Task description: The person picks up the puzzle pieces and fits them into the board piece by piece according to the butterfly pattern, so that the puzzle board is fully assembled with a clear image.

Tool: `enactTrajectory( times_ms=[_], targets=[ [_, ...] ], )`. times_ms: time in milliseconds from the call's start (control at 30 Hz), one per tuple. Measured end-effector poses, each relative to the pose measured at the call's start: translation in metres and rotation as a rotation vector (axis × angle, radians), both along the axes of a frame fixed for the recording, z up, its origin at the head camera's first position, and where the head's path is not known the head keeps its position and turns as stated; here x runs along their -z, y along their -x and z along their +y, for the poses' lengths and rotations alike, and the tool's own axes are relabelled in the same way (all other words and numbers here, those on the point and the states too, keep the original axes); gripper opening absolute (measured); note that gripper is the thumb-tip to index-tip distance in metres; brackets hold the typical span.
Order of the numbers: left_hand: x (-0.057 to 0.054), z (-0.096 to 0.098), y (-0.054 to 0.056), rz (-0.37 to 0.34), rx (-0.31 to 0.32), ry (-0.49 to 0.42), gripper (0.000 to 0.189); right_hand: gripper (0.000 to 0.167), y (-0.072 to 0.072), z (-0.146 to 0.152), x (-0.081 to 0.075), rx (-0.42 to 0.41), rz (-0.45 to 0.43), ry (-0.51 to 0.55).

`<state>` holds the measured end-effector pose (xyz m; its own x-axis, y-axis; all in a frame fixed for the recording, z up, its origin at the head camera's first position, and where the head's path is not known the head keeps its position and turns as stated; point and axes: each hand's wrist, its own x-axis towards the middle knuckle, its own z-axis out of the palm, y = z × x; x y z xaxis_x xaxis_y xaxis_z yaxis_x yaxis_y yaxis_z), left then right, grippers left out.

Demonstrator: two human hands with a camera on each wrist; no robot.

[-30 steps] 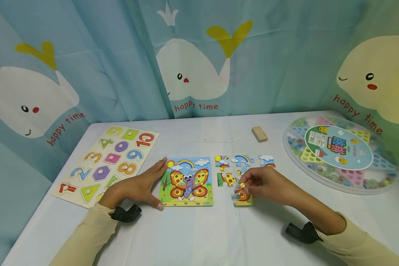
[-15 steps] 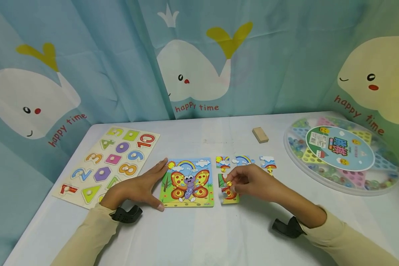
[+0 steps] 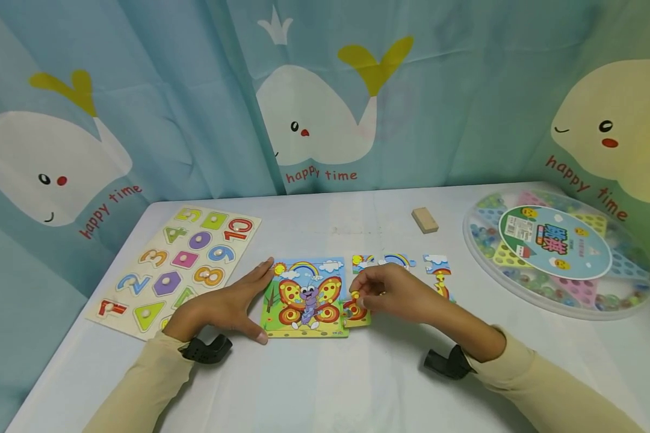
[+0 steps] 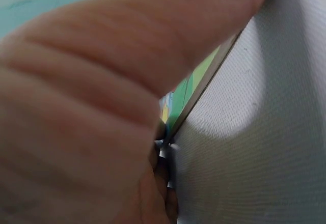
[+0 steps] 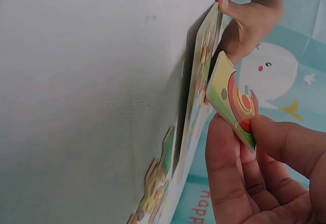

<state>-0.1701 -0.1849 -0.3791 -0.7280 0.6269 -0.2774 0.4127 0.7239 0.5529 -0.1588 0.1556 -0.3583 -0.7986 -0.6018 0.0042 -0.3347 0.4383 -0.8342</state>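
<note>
My right hand [image 3: 398, 293] pinches a jigsaw puzzle piece [image 5: 232, 96] between thumb and fingers. The piece shows a red and orange swirl on yellow, with a strip of green. In the head view it overlaps the lower right edge of a square butterfly puzzle board [image 3: 303, 331]. My left hand [image 3: 227, 308] is spread along the board's left side, with thumb and fingertips at its edge. Just beyond my right hand lie more pieces, among them a sun piece [image 3: 363, 263], a rainbow piece [image 3: 396, 260] and a cloud piece [image 3: 436, 264]. My right hand partly hides several of them.
A number and shape peg board [image 3: 184, 258] lies at the left, partly behind my left forearm. A small wooden block [image 3: 425, 220] is at the back. At the right lies a round clear case [image 3: 558, 300] of marbles. A whale-print curtain [image 3: 439, 120] hangs behind the table.
My right hand has carried the swirl piece leftward, from among the loose pieces to the butterfly board's right edge. My left hand stays at the board's left side.
</note>
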Motion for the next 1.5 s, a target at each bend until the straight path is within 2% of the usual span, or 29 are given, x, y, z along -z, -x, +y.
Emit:
enactTrajectory(
  times_ms=[333,500,733,1000,1500],
  targets=[
    [-0.001,-0.005,-0.001,0.000,-0.001,0.002,0.126,0.019,0.004,-0.021,-0.004,-0.027,-0.003,0.006],
    [0.001,-0.004,0.000,0.000,-0.001,-0.002,0.126,0.012,0.005,-0.027,-0.004,-0.046,-0.014,0.018],
    [0.001,-0.002,0.000,0.003,0.000,0.004,0.127,0.016,0.007,-0.034,-0.001,-0.065,0.045,-0.001],
    [0.001,0.000,0.000,-0.002,-0.006,0.009,0.126,0.021,0.006,-0.043,0.000,-0.072,0.010,-0.007],
    [-0.001,0.001,0.000,-0.008,-0.008,-0.003,0.126,0.019,0.001,-0.053,0.001,-0.007,0.073,-0.150]
  ],
)
